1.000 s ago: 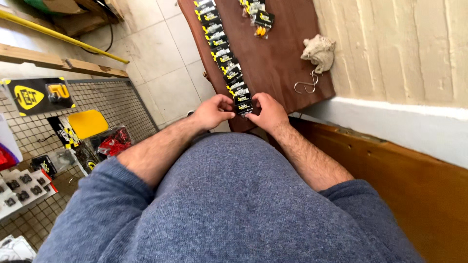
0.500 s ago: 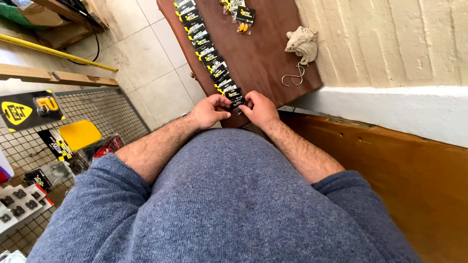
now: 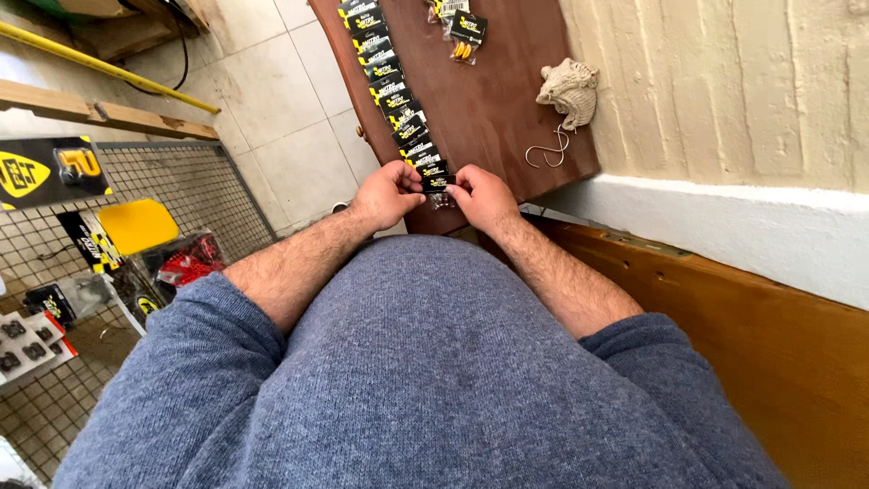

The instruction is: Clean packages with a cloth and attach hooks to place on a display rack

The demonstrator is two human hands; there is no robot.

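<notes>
- Both hands, left hand (image 3: 387,193) and right hand (image 3: 482,196), pinch a small black-carded packet (image 3: 437,184) at the brown board's (image 3: 507,109) near edge.
- It seems to be joining the packet row (image 3: 389,81); seating it squarely comes next.

Small shop, packaged goods (image 3: 398,100) in a row on brown board (image 3: 507,109), wire-mesh display rack (image 3: 208,186), tiled floor (image 3: 272,118)

Pale tiled floor (image 3: 272,91) at eleven o'clock; ribbed cream wall (image 3: 724,91) at two; wire mesh rack (image 3: 208,195) at nine, daylit.
</notes>
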